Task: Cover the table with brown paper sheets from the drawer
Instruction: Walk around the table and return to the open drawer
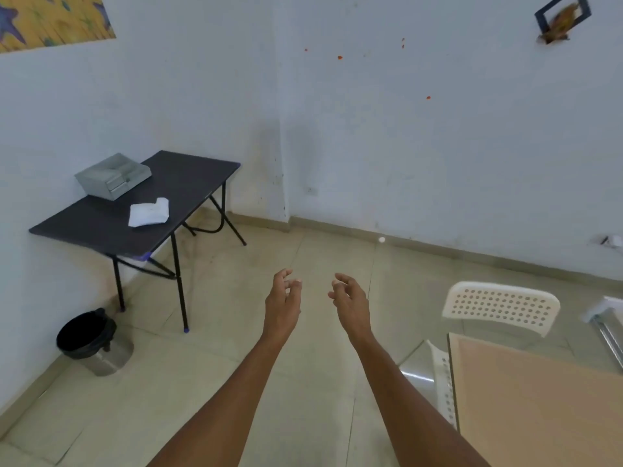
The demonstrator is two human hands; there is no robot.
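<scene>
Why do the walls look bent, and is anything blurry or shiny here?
Head view: the wide lens bows the skirting board; light is soft and even; both hands, left and right, look slightly smeared; glare streaks the floor beside the chair.

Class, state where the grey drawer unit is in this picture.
In the head view, the grey drawer unit sits at upper left on the dark table, near the wall, just behind a white cloth.

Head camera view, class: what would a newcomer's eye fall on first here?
Two bare forearms reach into the middle, the left hand and right hand open and empty above the tiled floor. At left, a dark folding table stands against the wall, bearing a grey drawer box and a white cloth.
</scene>
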